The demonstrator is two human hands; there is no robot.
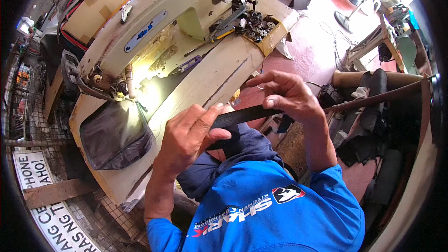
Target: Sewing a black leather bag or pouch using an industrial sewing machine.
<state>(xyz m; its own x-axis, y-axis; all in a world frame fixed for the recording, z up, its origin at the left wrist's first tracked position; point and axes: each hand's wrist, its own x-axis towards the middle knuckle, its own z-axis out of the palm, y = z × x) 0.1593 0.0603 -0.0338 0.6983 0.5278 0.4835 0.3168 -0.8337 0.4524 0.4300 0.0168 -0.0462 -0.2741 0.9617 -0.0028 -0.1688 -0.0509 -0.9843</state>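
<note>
A black strap (246, 115) is stretched between my two hands, above my lap and in front of the sewing table. My left hand (186, 133) grips its left end between thumb and fingers. The other end is pinched under the thumb of my right hand (289, 97), whose index finger reaches out away from the strap. To the left, a dark fabric pouch (114, 135) lies on the table under the needle end of a cream sewing machine (114, 49). A bright lamp glow falls beside it.
Purple-handled thread snips (185, 66) rest on the table (219, 72). Farther back are a yellow-handled tool (223, 34) and a tray (274, 42) of metal bobbins. A wire rack (35, 98) stands at left. Dark material rolls (372, 107) lie at right.
</note>
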